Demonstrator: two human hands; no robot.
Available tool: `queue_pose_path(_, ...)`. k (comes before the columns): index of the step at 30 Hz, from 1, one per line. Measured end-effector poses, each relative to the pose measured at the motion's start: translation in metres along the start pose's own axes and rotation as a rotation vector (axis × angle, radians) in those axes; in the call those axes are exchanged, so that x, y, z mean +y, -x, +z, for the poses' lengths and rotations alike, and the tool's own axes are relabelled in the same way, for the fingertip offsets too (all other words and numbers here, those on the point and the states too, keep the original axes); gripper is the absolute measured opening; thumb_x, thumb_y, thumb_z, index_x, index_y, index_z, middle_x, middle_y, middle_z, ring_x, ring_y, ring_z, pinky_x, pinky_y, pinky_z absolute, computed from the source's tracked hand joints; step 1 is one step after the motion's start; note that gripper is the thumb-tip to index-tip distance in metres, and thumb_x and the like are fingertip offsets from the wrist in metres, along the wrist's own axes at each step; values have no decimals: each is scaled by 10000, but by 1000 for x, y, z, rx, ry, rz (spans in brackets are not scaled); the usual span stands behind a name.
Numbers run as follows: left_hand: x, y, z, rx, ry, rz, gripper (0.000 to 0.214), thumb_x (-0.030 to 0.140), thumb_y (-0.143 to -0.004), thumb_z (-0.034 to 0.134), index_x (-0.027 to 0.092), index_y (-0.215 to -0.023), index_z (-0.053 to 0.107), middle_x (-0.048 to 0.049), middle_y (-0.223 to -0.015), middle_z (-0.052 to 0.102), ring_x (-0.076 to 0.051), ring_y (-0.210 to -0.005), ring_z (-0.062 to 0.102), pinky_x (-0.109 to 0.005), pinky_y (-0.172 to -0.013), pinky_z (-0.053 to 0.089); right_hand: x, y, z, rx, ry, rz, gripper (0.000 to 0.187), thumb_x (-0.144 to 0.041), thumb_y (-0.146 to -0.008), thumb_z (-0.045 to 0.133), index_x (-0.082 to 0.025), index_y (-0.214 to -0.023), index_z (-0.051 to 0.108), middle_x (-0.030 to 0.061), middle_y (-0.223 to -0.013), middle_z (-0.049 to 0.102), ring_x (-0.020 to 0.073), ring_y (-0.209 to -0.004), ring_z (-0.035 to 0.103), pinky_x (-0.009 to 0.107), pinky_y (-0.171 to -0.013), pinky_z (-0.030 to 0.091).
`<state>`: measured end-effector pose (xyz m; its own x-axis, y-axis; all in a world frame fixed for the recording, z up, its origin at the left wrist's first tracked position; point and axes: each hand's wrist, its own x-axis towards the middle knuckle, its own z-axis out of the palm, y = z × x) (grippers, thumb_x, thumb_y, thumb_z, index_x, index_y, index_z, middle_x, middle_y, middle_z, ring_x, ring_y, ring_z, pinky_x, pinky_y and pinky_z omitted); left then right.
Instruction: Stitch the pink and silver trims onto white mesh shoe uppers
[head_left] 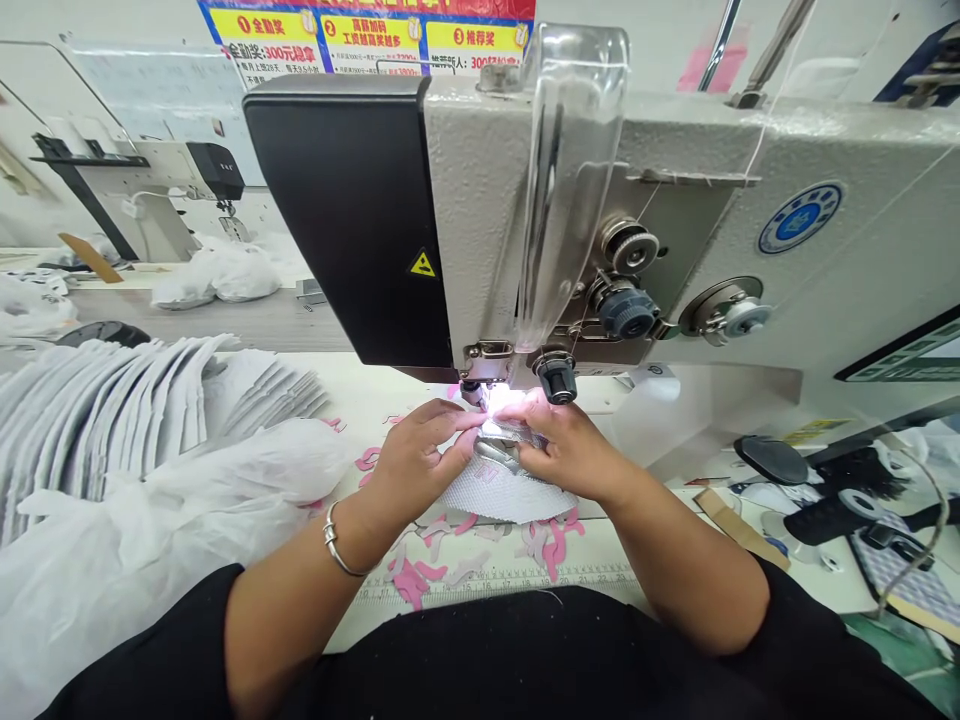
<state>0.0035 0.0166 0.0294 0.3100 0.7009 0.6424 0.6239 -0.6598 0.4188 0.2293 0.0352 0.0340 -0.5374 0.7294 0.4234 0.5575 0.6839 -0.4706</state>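
The two hands are working at the same place. The left hand (424, 455) has its fingers bent and its thumb near to them, and it holds the left side of a white textured piece (506, 495). The right hand (574, 445) holds the same piece from the right, with the opening between thumb and fingers narrow. How firmly they grip, I cannot tell. The piece is in the bright light under the head of a sewing machine (480, 220), behind the middle of the near edge of the surface (600, 540). On its upper face a small pinkish mark can be seen, and a silvery grey part shows between the hands.

Along the near edge of the surface runs a ruler (502, 582). Pink scraps (409, 583) lie between it and the piece, some of them touching the ruler. Toward the left edge there is a row of stacked white pieces (112, 410), and just in front of it a translucent plastic bag (187, 490). On the left wrist is a silvery bracelet (330, 540).
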Motion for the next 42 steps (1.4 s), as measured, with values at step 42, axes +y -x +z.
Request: queue_pose_path(42,-20,-2,13,107,84,-14,116,219,-894,617,220,-947,719,-29,-976,723,-161,-924,680,-304,-839,563,-4,3,19,181,221,-51,312,-190,-912,515,-226,-1179,671,91,-944,561,227,-893,571,403,-792,533)
